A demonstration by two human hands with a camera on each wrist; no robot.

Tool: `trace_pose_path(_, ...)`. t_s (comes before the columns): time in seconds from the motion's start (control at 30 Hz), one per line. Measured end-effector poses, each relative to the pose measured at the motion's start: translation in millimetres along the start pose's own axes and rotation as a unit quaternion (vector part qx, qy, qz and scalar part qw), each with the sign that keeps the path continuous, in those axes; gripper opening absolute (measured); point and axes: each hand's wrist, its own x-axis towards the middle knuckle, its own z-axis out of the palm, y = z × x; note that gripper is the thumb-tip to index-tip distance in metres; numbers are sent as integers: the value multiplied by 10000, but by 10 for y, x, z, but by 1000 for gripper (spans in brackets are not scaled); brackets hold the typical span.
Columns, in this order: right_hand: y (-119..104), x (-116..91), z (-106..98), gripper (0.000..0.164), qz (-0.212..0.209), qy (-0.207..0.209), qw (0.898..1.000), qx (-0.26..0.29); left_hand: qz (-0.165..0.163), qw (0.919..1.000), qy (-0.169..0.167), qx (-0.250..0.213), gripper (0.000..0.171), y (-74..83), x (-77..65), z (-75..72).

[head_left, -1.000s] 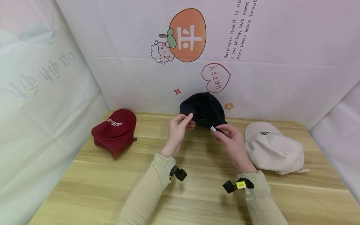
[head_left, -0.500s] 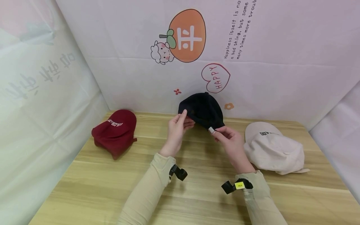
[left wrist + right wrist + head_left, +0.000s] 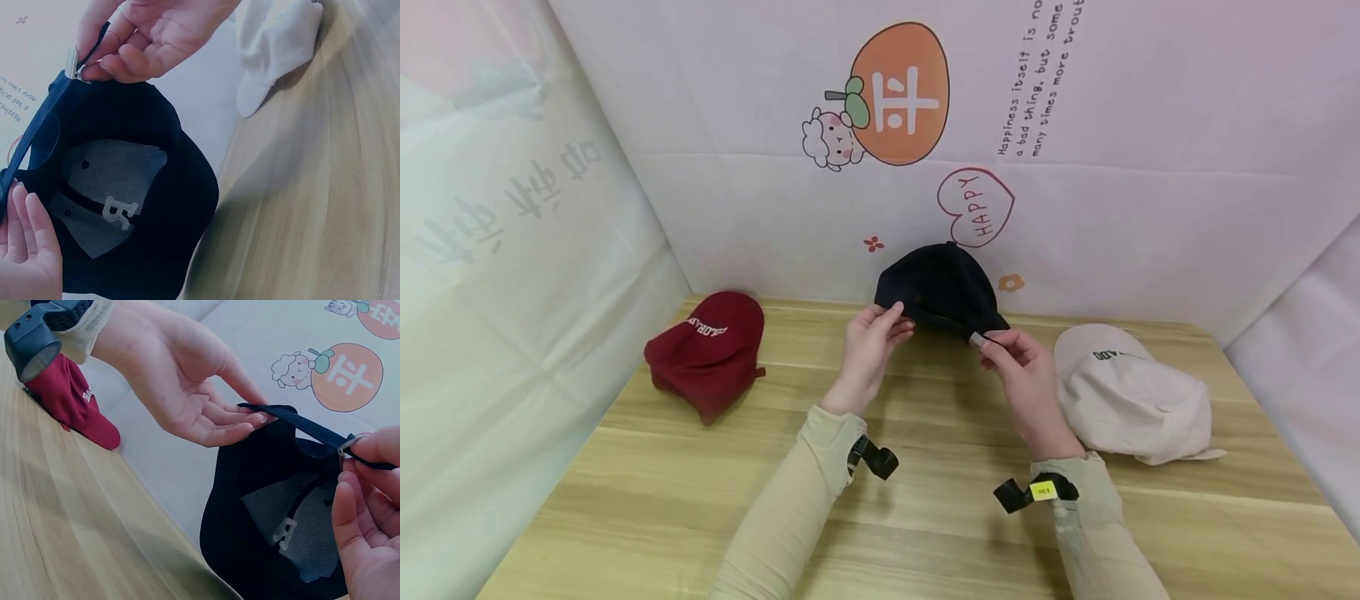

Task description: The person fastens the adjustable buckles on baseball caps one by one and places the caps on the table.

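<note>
A black baseball cap (image 3: 936,283) is held up near the back of the table, its inside lining (image 3: 112,169) showing in both wrist views. My left hand (image 3: 868,350) pinches the back strap on the cap's left side between thumb and fingers. On the other side my right hand (image 3: 1026,379) grips the strap at its metal buckle (image 3: 977,339). In the right wrist view the strap (image 3: 312,428) runs taut between the two hands, and its loose end passes under the right fingers. The cap's brim is hidden in the head view.
On the left of the wooden table (image 3: 700,500) lies a dark red cap (image 3: 707,350). A cream cap (image 3: 1131,396) lies on the right, close to my right forearm. A printed white cloth (image 3: 760,217) hangs right behind the black cap, and more cloth hangs at both sides.
Over the last half second my right hand has shifted slightly right and up with the buckle. The left thumb has come down a little on the strap side. The other caps have not moved.
</note>
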Motion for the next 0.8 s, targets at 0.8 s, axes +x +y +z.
trace_pose_path(0.8,41,17,0,14,-34,-231,9989,403,-27,10000,30,84,18,-68,-11,-4)
